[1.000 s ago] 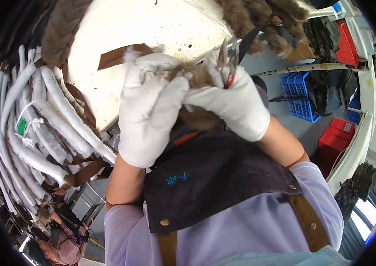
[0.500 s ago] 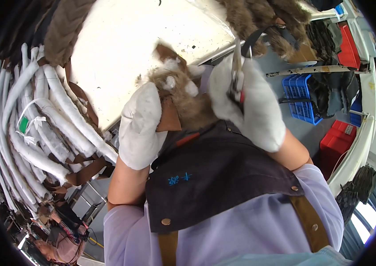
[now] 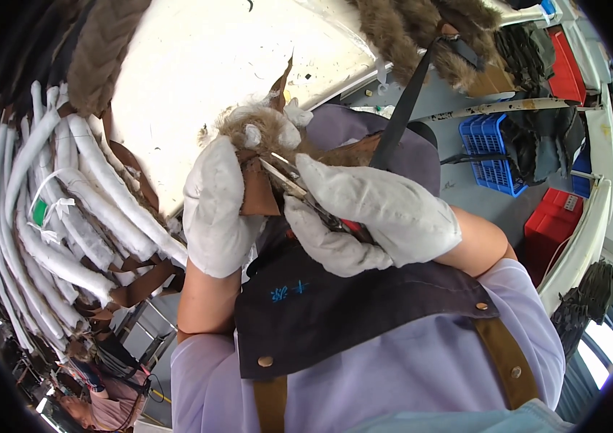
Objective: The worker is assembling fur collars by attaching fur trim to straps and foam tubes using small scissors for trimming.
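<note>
My left hand [image 3: 214,206], in a white glove, grips a brown fur piece [image 3: 238,124] with white stuffing showing at its end. A brown leather-like flap [image 3: 259,189] hangs from the piece beside my fingers. My right hand [image 3: 386,209], also gloved in white, is wrapped round a scissors-like tool [image 3: 288,180] with silver tips and red on its handles. The tips are parted and point left, close against the fur piece and flap; whether they touch cannot be made out. More fur runs behind my right hand, and a dark strap [image 3: 406,105] passes down behind it.
A white table [image 3: 220,58] lies ahead. White padded strips [image 3: 97,195] are heaped at left, with dark brown fur [image 3: 104,54] above. More fur [image 3: 393,36] lies far right, near a blue crate [image 3: 490,155] and a red box [image 3: 552,224]. Another person [image 3: 108,404] is at lower left.
My right hand has come left and down to the fur piece, and its tool has swung from pointing up to pointing left. My left hand has shifted slightly left with the fur piece.
</note>
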`<state>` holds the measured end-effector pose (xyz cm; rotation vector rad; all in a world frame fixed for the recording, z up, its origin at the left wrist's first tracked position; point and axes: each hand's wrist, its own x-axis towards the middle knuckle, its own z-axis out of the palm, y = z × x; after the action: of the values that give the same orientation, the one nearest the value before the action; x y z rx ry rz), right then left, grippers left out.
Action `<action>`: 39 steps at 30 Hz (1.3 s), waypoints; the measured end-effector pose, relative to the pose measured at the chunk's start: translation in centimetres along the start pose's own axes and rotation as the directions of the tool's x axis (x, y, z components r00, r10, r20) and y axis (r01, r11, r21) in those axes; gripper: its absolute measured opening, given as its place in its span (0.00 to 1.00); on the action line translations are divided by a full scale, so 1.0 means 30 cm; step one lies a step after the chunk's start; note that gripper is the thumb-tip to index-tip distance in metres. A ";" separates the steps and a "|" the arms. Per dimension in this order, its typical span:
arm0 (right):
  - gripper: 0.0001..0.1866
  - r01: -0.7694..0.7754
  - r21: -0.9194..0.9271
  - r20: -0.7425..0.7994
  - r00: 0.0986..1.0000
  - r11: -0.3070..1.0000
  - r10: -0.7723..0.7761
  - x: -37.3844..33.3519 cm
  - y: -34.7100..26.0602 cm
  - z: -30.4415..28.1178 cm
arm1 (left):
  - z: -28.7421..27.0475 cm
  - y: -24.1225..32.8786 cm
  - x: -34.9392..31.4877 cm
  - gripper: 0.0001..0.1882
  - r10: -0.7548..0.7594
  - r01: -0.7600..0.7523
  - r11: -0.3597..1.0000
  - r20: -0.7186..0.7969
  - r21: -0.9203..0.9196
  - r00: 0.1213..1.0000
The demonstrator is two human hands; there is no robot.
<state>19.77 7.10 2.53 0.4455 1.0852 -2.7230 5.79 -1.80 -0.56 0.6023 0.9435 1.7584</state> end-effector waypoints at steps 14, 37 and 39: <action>0.23 0.051 0.351 0.010 0.998 0.935 -0.058 0.169 0.025 -0.071 | -0.085 -0.012 0.052 0.18 -0.071 0.112 0.948 -0.144 0.298 0.987; 0.10 0.642 -0.436 -0.289 0.564 0.631 -0.774 0.611 -0.223 -0.195 | -0.020 0.104 0.356 0.21 0.316 -0.238 0.883 -0.135 0.405 0.939; 0.08 0.411 -0.724 -0.312 0.522 0.554 -0.794 0.671 -0.281 -0.368 | -0.060 0.083 0.379 0.24 0.269 -0.227 0.902 -0.066 0.366 0.961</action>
<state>0.89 19.77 -6.48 1.0486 2.6589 -2.5480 -1.10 7.72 0.12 0.8934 1.3317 1.8754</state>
